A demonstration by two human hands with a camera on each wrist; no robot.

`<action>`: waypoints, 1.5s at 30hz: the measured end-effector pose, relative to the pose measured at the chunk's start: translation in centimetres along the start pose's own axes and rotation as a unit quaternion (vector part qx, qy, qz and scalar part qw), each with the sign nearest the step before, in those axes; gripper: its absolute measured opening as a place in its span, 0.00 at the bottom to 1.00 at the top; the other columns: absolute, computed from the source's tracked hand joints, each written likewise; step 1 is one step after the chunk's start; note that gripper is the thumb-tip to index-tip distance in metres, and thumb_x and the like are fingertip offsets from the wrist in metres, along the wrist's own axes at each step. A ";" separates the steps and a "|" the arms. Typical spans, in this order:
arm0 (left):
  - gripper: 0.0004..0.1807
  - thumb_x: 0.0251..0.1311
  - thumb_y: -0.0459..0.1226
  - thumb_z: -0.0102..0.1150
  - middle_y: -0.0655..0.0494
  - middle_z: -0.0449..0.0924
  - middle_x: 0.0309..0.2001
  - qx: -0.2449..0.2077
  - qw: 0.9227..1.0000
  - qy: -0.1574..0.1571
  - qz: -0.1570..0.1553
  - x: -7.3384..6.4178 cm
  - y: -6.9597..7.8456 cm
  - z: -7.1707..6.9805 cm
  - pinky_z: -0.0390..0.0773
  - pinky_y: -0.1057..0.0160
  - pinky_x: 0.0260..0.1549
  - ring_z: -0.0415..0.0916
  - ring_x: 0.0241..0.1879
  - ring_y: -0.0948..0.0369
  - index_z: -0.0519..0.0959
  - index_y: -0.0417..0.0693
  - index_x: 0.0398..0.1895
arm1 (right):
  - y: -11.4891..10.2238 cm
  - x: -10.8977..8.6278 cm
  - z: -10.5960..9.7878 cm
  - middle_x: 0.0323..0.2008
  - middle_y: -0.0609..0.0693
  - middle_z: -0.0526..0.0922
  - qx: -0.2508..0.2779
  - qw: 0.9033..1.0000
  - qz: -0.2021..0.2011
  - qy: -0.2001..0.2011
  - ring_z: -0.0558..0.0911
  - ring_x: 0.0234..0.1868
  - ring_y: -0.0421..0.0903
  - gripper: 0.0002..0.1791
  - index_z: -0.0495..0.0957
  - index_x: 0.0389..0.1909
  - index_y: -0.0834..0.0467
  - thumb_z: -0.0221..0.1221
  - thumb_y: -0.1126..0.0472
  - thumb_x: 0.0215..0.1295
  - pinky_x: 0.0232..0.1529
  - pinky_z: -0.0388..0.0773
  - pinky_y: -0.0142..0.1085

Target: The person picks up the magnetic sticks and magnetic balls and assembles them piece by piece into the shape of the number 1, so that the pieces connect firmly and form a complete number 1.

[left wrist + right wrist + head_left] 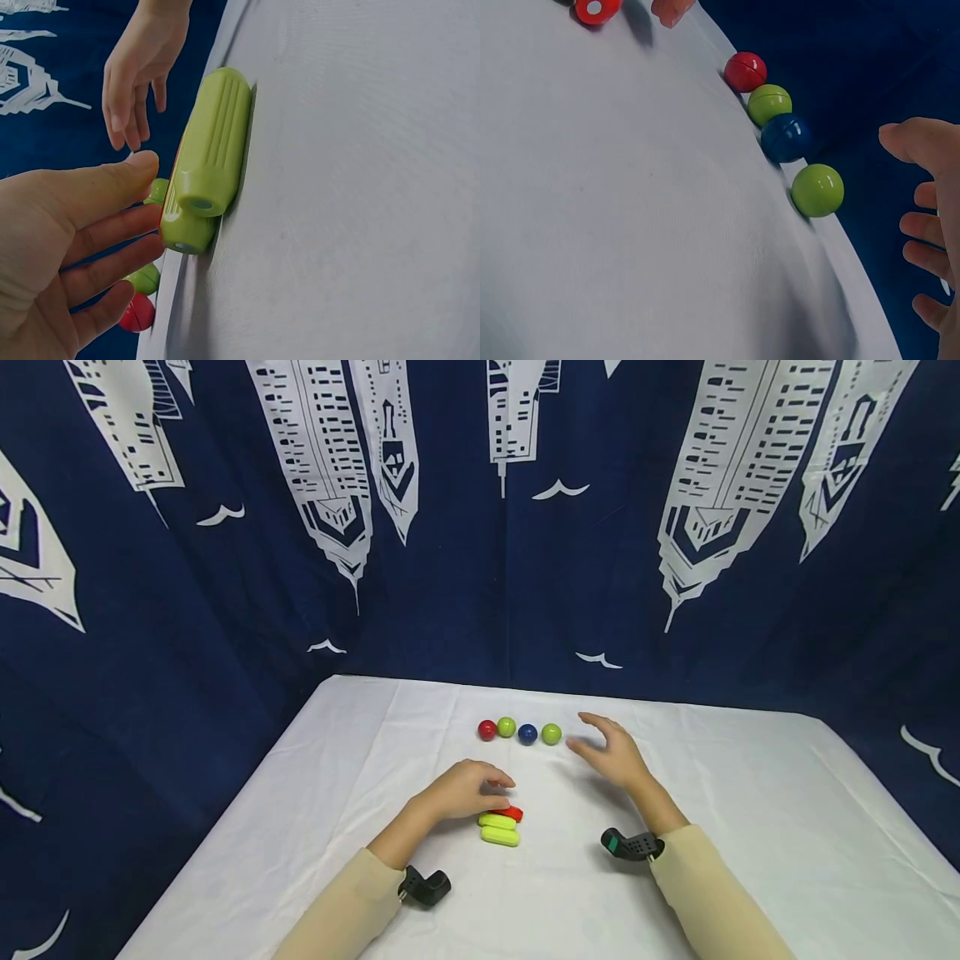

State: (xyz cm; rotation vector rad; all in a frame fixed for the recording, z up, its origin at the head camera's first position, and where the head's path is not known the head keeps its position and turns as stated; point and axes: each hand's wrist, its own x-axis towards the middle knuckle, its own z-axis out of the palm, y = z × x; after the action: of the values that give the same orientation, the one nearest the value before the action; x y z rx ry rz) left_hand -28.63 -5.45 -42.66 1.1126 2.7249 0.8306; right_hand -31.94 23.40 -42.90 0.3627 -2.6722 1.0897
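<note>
My left hand (467,789) hovers with loosely bent fingers beside a red ridged cylinder (513,813). Two yellow-green ridged cylinders, a middle one (497,822) and a nearer one (500,837), lie alongside it. In the left wrist view the thumb and fingers stand apart, near the green cylinders (214,142); the red one is mostly hidden. My right hand (617,755) is held with thumb and fingers spread, holding nothing, right of a row of balls. From left to right these are red (487,730), green (506,727), blue (527,734) and green (551,734).
A white cloth (570,893) covers the table. Behind it hangs a dark blue curtain (465,610) printed with white buildings and birds. Each wrist wears a black camera mount, one on the left (426,888) and one on the right (632,845).
</note>
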 end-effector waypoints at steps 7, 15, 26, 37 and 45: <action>0.12 0.59 0.38 0.68 0.63 0.85 0.40 -0.029 1.000 -0.012 0.001 0.2 0.0 0.3 0.75 0.68 0.45 0.77 0.39 0.70 0.86 0.48 0.46 | -0.4 1.3 0.9 0.61 0.66 0.72 0.015 1.000 0.005 -0.006 0.68 0.64 0.64 0.29 0.70 0.63 0.66 0.61 0.55 0.66 0.63 0.62 0.59; 0.07 0.59 0.39 0.68 0.65 0.85 0.36 -0.034 0.999 0.000 0.010 0.5 -0.5 1.0 0.74 0.71 0.40 0.74 0.34 0.72 0.88 0.50 0.40 | -0.4 2.1 1.8 0.58 0.66 0.75 0.030 0.999 0.010 -0.016 0.71 0.61 0.63 0.25 0.71 0.61 0.68 0.59 0.60 0.67 0.60 0.65 0.59; 0.07 0.59 0.39 0.67 0.65 0.84 0.36 -0.032 0.999 0.014 -0.007 0.5 -0.2 1.3 0.74 0.70 0.41 0.74 0.36 0.71 0.88 0.50 0.40 | -0.1 2.9 3.0 0.59 0.65 0.74 0.040 0.997 0.056 -0.034 0.72 0.61 0.61 0.24 0.71 0.61 0.67 0.58 0.60 0.67 0.63 0.65 0.56; 0.11 0.56 0.38 0.70 0.63 0.85 0.38 -0.014 1.000 0.009 -0.019 0.4 -0.2 1.4 0.74 0.68 0.46 0.76 0.40 0.69 0.87 0.49 0.42 | 0.1 3.7 3.7 0.57 0.65 0.76 0.041 0.996 0.067 -0.047 0.74 0.58 0.61 0.24 0.72 0.61 0.67 0.59 0.62 0.66 0.61 0.66 0.55; 0.11 0.56 0.37 0.70 0.63 0.85 0.38 -0.017 1.000 0.015 -0.018 0.6 -0.5 1.6 0.74 0.69 0.46 0.76 0.39 0.69 0.87 0.49 0.42 | 0.2 3.9 4.4 0.52 0.65 0.78 0.033 0.997 0.062 -0.045 0.76 0.53 0.60 0.24 0.72 0.59 0.69 0.61 0.64 0.64 0.59 0.69 0.53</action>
State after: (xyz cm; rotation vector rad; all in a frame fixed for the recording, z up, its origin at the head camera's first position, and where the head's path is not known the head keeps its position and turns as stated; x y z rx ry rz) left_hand -28.91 -4.64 -44.18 1.0493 2.7353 0.8912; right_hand -36.16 19.88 -44.85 0.2672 -2.7748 1.2285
